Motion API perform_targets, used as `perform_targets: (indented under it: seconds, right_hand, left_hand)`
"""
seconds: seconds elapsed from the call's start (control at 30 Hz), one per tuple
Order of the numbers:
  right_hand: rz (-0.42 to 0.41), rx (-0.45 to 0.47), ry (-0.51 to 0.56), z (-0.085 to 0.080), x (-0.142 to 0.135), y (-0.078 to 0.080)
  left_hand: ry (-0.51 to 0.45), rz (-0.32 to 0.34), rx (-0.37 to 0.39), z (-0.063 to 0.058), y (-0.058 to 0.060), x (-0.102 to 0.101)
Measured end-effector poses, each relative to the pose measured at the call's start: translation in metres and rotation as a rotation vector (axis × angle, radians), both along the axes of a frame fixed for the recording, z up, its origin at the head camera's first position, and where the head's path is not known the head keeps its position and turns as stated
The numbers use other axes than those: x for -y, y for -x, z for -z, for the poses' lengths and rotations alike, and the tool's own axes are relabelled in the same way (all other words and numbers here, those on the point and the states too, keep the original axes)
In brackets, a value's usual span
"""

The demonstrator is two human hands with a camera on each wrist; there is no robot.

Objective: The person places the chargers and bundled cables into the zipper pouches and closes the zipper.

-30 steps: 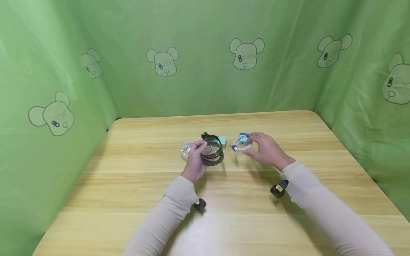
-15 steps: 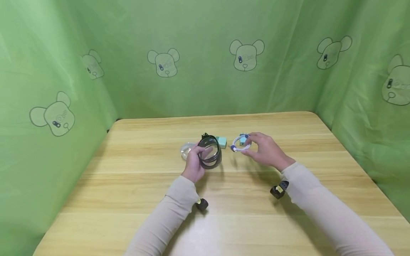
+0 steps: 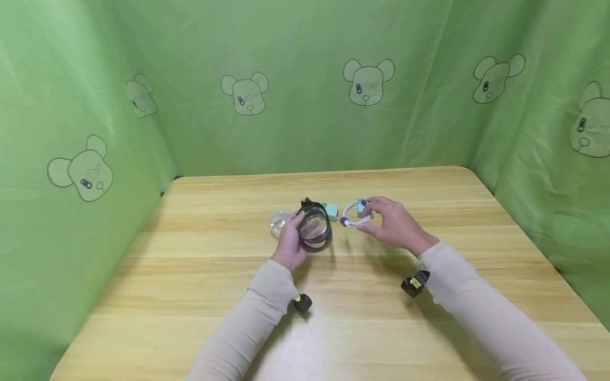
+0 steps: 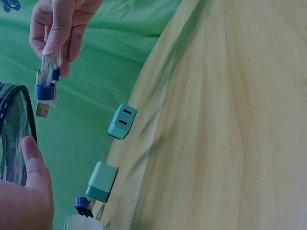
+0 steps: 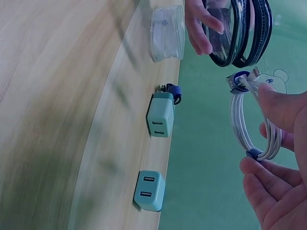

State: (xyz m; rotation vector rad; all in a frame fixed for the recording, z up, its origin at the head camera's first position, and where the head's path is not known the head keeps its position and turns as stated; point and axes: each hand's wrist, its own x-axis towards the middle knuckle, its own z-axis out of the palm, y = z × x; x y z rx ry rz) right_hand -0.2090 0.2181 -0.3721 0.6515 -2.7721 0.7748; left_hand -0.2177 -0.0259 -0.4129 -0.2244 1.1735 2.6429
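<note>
In the head view my left hand (image 3: 289, 243) grips a round, see-through pouch (image 3: 316, 247) with black edging, held above the table. The right wrist view shows its two black rims (image 5: 261, 33) standing apart. My right hand (image 3: 396, 223) pinches a coiled white USB cable (image 5: 238, 122), bound with blue ties, just right of the pouch and apart from it. The cable's metal plug (image 4: 42, 110) points down in the left wrist view. Two mint-green charger plugs, one (image 5: 160, 115) nearer the pouch and another (image 5: 149, 191) behind the cable, rest on the table.
A clear, rounded plastic item (image 5: 167, 34) lies on the wooden table (image 3: 362, 338) behind my left hand. Beside the nearer charger is a small dark thing with a blue band (image 5: 174, 92). Green curtains (image 3: 305, 143) surround the table's back and sides.
My right hand has brought the coiled cable slightly left, toward the pouch. In my left hand the pouch has tilted a little while staying in nearly the same place.
</note>
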Motion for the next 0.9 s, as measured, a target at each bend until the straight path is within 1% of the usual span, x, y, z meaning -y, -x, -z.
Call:
perform_targets:
  seconds: [0.23,0.37,0.57,0.73,0.83,0.9]
  right_hand:
    - [-0.013,-0.007,0.003,-0.001,0.004,0.0]
    - [-0.016,-0.017,-0.001,-0.002,0.004,-0.002]
    - [-0.019,-0.065,0.001,-0.004,0.004,-0.004]
    - [-0.065,-0.07,0.021,-0.001,0.017,-0.004]
    - [-0.072,-0.053,0.025,0.003,0.025,-0.008]
    - [-0.075,-0.05,0.026,0.005,0.029,-0.009]
  left_hand:
    - [0.009,-0.02,0.01,-0.001,0.0,0.001]
    - [-0.005,-0.02,0.025,-0.001,0.001,0.001]
    - [-0.038,-0.013,0.044,-0.002,0.004,-0.003]
    - [-0.032,-0.058,0.064,0.002,-0.003,0.008]
    - [-0.019,-0.06,0.077,0.007,-0.009,0.015]
    - [-0.016,-0.055,0.073,0.008,-0.012,0.018]
